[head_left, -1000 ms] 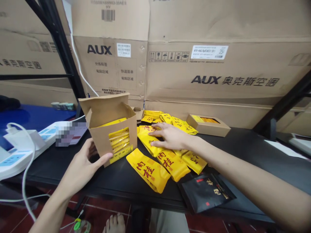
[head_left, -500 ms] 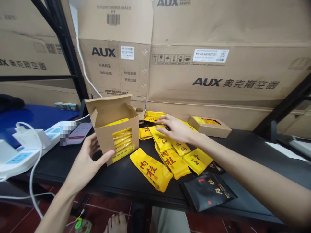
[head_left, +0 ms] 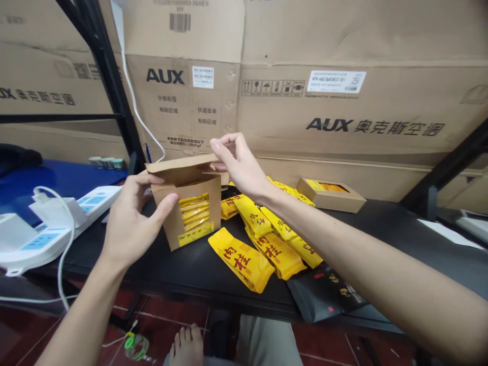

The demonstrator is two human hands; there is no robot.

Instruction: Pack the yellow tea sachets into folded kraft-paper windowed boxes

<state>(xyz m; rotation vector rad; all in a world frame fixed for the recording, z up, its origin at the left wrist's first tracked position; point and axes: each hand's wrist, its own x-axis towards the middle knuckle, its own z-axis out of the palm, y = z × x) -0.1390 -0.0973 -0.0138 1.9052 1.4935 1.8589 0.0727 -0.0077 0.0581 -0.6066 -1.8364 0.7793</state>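
Observation:
A small brown cardboard box with a window stands on the black table, filled with yellow packets. My left hand grips its left side, thumb on the front and fingers up at the top edge. My right hand is above the box's right rear corner, fingers pinched on the lid flap, which leans down over the opening. To the right of the box, several loose yellow packets with red characters lie on the table, beneath my right forearm.
A second, flat brown box with yellow packets lies at the back right. A black packet sits at the table's front edge. White power strips and a cable lie left. Large AUX cartons form a wall behind. My bare foot shows below.
My right hand left the loose yellow packets and rose to the box's lid flap, which has come down over the opening. My left hand slid up the box's side.

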